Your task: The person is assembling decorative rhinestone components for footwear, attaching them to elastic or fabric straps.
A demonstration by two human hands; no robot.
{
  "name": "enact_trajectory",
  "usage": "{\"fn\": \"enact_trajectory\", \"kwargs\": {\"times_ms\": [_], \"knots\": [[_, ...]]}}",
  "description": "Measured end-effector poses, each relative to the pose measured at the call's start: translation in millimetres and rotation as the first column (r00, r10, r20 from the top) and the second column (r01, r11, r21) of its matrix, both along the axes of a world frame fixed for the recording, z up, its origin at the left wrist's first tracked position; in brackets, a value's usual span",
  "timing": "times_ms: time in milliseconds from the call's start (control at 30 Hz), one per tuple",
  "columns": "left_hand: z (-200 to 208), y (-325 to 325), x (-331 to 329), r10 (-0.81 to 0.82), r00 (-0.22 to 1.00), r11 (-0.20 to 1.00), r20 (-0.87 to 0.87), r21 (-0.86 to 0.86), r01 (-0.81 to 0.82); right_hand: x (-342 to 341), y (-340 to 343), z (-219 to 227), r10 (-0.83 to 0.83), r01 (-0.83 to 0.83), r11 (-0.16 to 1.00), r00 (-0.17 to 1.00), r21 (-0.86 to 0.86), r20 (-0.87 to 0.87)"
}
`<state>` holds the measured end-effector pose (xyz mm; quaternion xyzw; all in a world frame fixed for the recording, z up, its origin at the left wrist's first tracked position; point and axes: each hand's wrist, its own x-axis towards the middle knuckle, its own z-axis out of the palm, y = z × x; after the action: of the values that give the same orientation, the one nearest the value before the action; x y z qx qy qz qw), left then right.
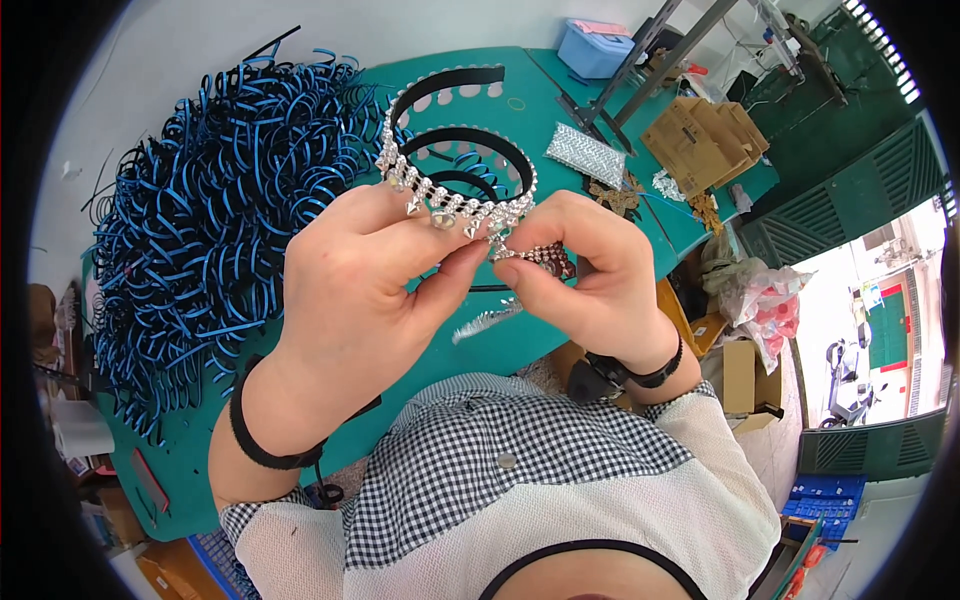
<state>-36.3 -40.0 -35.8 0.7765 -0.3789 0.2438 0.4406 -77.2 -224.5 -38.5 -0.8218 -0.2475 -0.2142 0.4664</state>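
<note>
Left hand (pixel 365 270) and right hand (pixel 595 262) are pinching one silver-studded black curled band (pixel 462 207) toward twelve o'clock; at ten, heaped blue-black curly strips (pixel 230 220); at two, brown cardboard box (pixel 690 145), print unclear.

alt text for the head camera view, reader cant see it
A person's left hand and right hand pinch a looped black band studded with silver spikes and gems above a green table. A heap of curly blue-and-black strips lies at left; a blue box and a cardboard box are at back right.
</note>
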Motion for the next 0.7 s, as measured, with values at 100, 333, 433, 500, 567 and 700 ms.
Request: {"fn": "enact_trajectory", "kwargs": {"times_ms": [100,333,433,500,567,700], "knots": [[3.8,0.1,0.5,-0.012,0.999,0.999,0.047,0.046,0.010,-1.5,1.9,-0.5,-0.047,0.076,0.990,0.972,-0.118,0.230],[5.5,1.7,1.0,-0.139,0.990,0.985,-0.019,0.101,0.140,-12.2,-4.1,6.7,0.011,-0.010,1.000,0.996,0.020,-0.092],[4.8,-0.9,-0.8,-0.150,0.989,0.984,-0.014,0.099,0.151,-14.7,-6.5,15.8,0.330,0.019,0.870,0.721,0.493,-0.610],[5.2,-4.1,-3.1,-0.129,0.992,0.987,0.006,0.094,0.128,-10.4,-11.9,13.5,0.404,0.016,0.833,0.666,0.553,-0.628],[8.1,-7.7,-5.4,-0.025,0.993,0.994,0.118,0.111,0.012,-9.8,-11.5,12.9,0.476,0.016,0.794,0.606,0.608,-0.637],[7.4,-9.1,1.8,-0.029,0.999,0.995,0.024,0.092,0.027,-16.8,-7.3,7.5,0.186,0.015,0.926,0.852,0.377,-0.489]]}}
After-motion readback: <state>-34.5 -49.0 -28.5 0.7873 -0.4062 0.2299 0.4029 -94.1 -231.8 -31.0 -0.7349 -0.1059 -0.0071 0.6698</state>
